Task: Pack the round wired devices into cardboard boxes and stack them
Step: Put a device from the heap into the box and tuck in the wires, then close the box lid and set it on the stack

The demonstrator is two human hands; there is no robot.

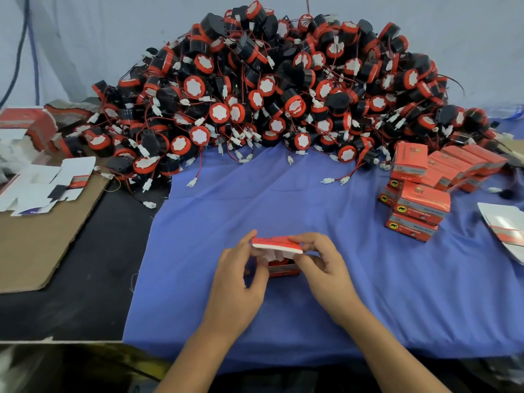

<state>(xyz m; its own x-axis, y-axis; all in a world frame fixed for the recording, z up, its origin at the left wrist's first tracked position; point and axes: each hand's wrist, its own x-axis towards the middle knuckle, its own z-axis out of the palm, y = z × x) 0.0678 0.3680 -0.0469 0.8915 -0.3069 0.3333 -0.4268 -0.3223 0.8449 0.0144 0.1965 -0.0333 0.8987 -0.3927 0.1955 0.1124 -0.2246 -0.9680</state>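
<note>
Red cardboard marks the task's thing in the head view: a small red-and-white box [279, 258] low in the middle, on the blue cloth [283, 199]. Its top flap [278, 243] is not yet tucked, and something red shows inside. I have the left hand [241, 276] curled round the box's left side, while the right hand [326, 268] pinches the flap's right end, so the box sits between both hands, held by both. At right stands a stack of closed red cardboard boxes [419, 202]. Behind it, a huge heap of black-and-red round wired devices [283, 89] lies unpacked, and flat white carton blanks [48, 182] wait at left. By my judgement, most of the job remains.
</note>
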